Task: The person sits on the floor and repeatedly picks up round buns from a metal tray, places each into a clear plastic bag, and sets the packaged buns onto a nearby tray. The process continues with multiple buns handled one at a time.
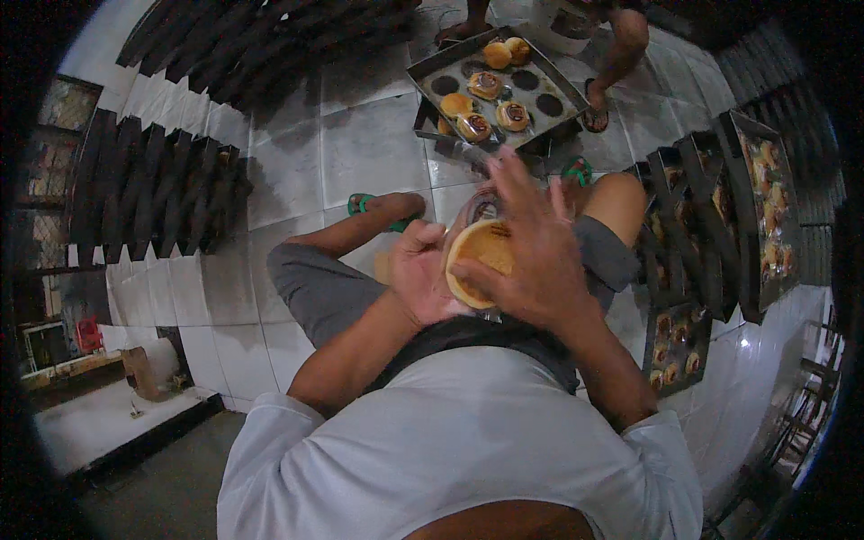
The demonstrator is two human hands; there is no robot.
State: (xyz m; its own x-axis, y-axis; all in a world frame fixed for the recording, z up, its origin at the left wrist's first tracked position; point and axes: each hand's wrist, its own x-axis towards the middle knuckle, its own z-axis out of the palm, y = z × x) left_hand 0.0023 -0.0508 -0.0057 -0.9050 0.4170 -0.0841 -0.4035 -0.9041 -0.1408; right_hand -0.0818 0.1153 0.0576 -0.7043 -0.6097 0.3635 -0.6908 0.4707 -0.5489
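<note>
A round golden bun (pixel 481 261) with a pale rim is between my hands, above my lap. My left hand (pixel 423 277) curls at its left side, around what looks like a clear printed plastic bag (pixel 484 209) behind the bun. My right hand (pixel 540 256) comes over from the right, its thumb lying across the bun's face and its other fingers stretched forward, blurred by motion. Just ahead of the hands, a dark metal tray (pixel 576 106) bears several buns, some bare and some in clear bags (pixel 513 115).
Stacked black trays (pixel 162 189) stand at left, with more at the far left. To the right are trays of wrapped buns (pixel 765 207) and a lower one (pixel 661 360). Another person's foot (pixel 596 103) is beside the front tray. Grey tiles (pixel 373 144) cover the floor.
</note>
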